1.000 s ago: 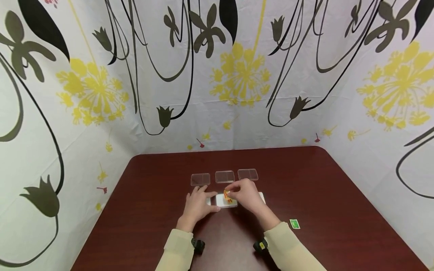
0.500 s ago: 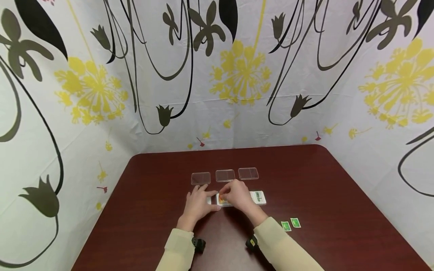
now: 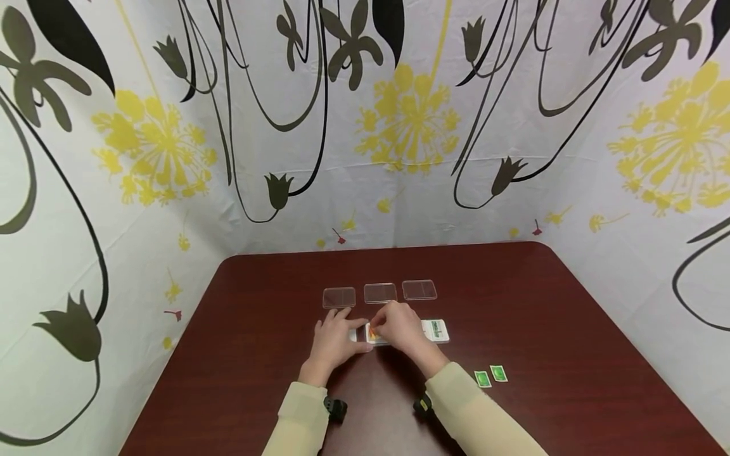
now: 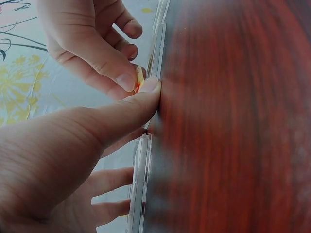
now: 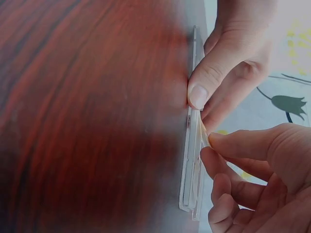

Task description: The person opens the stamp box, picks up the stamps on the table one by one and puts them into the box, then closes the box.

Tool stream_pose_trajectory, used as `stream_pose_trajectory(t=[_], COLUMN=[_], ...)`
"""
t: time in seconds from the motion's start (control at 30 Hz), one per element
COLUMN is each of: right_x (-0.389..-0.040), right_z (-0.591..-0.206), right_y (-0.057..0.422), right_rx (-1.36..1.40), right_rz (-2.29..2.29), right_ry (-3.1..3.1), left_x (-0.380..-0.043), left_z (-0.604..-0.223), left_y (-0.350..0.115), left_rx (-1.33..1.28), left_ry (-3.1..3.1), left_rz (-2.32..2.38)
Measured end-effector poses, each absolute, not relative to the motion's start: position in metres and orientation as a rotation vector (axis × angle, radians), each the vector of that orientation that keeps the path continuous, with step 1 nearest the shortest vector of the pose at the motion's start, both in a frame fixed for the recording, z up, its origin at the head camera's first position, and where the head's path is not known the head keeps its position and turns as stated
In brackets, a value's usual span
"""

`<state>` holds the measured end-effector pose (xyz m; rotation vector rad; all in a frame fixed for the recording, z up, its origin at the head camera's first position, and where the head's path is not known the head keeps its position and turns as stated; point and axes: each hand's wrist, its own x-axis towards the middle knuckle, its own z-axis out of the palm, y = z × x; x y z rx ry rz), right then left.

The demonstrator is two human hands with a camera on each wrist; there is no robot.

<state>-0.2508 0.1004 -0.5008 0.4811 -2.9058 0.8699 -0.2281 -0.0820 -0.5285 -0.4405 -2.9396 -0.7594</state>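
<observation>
Pinching the orange-yellow slip point(image 3: 373, 331) between thumb and forefinger, the right hand point(image 3: 402, 327) works at the left end of the middle white case point(image 5: 189, 165). The left hand point(image 3: 333, 339) grips that case's corner. Recommended: hold the case flat, handle the slip's edge lightly, avoid creasing.

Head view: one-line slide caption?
Left hand holds a white case, right hand pinches an orange piece over it; three clear trays behind, two green cards at right.
</observation>
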Motion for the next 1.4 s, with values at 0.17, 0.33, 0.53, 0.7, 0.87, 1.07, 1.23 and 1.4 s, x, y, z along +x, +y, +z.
stream_pose_trajectory(t=[0.17,0.33,0.53,0.7,0.87,1.07,1.23,1.4], right_x=[-0.251,-0.252,-0.253,-0.255,-0.253,-0.248,-0.245,-0.242], right_z=[-0.504,-0.506,-0.508,-0.504,-0.494,-0.496,-0.501,-0.505], right_y=[0.1,0.101,0.102,0.11,0.123,0.129,0.128,0.129], right_rx=[0.466,0.467,0.479,0.422,0.296,0.328,0.382,0.361], right_rz=[0.827,0.798,0.822,0.87,0.906,0.869,0.774,0.717], right_ry=[-2.922,-2.91,-2.899,-2.879,-2.852,-2.87,-2.852,-2.881], left_x=[-0.228,-0.229,-0.23,-0.23,-0.229,-0.229,-0.231,-0.23], left_z=[-0.529,-0.528,-0.528,-0.53,-0.527,-0.523,-0.524,-0.526], left_y=[-0.081,-0.081,-0.081,-0.081,-0.083,-0.084,-0.082,-0.08], left_rx=[-0.436,-0.425,-0.42,-0.43,-0.453,-0.421,-0.433,-0.432], left_ry=[-2.948,-2.964,-2.971,-2.971,-2.966,-2.973,-2.968,-2.982], left_rz=[-0.751,-0.737,-0.71,-0.716,-0.734,-0.725,-0.719,-0.73])
